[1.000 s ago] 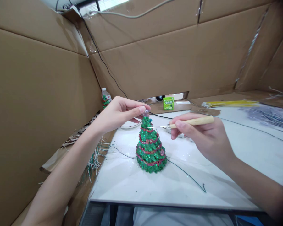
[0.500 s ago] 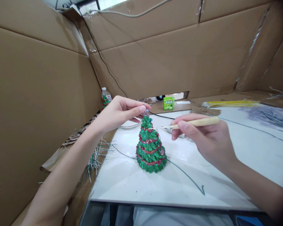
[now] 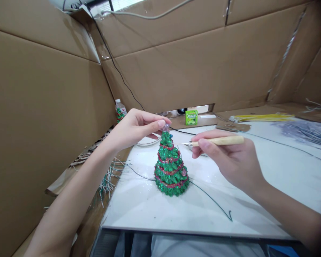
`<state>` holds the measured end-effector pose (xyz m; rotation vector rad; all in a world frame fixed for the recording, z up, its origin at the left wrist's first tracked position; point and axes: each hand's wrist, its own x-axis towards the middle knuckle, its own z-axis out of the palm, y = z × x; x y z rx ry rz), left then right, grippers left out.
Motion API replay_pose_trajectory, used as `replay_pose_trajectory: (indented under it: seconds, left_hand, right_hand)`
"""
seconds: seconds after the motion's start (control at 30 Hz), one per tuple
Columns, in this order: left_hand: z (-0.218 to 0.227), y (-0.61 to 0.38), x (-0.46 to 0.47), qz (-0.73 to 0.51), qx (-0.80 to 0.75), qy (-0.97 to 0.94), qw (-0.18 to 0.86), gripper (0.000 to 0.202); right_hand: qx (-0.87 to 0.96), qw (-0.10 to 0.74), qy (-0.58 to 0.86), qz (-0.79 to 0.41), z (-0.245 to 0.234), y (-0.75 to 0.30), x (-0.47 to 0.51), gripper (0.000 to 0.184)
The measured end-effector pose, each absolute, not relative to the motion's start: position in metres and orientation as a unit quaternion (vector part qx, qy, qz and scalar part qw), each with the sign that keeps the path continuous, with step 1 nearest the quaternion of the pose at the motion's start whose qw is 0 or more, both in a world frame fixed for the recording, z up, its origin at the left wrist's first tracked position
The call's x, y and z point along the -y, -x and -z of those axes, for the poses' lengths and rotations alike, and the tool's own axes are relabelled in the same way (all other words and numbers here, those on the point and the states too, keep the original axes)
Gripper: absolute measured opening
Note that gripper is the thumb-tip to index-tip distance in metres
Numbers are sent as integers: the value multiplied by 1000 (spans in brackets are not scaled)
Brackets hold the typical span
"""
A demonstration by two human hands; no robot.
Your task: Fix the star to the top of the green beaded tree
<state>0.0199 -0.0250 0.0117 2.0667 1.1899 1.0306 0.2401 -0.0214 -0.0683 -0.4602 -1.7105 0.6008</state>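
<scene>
A small green beaded Christmas tree with red bead garlands stands upright on the white tabletop. My left hand pinches the pale, clear topper at its tip. In my right hand is an awl with a light wooden handle, held level. Its thin metal shaft points left, and the tip meets the upper part of the tree, just above the top garland. Whether the tip has gone in between the beads, I cannot tell. A green wire runs out from the tree's base on both sides.
Cardboard walls enclose the table at the left and back. A green drink box stands behind the tree. Yellow strands and dark wires lie at the right. Cut wires and a plastic bottle are at the left.
My right hand has shifted slightly left with the awl, bringing its tip further across the upper tree. My left hand and the tree have stayed in place.
</scene>
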Motion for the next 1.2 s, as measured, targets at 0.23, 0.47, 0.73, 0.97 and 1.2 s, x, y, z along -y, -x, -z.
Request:
replay_pose_trajectory:
  seconds: [0.23,0.47,0.73,0.97,1.2]
  left_hand:
    - [-12,-20,25,-380,-441,-768,267,27]
    - [-11,-20,25,-381,-441,-767,267,30]
    - [-12,-19,26,-376,-441,-769,268,31]
    - [-12,-20,26,-376,-451,-767,260,32]
    - [-12,-20,26,-377,-452,-766,260,33]
  right_hand:
    - [748,588,196,-238,69,-241,19,17]
    - [750,582,195,-246,68,-241,19,19]
    - [751,581,201,-242,67,-242,19,19]
    - [749,580,210,-244,66,-242,19,20]
    - [749,580,203,-246,65,-242,19,20]
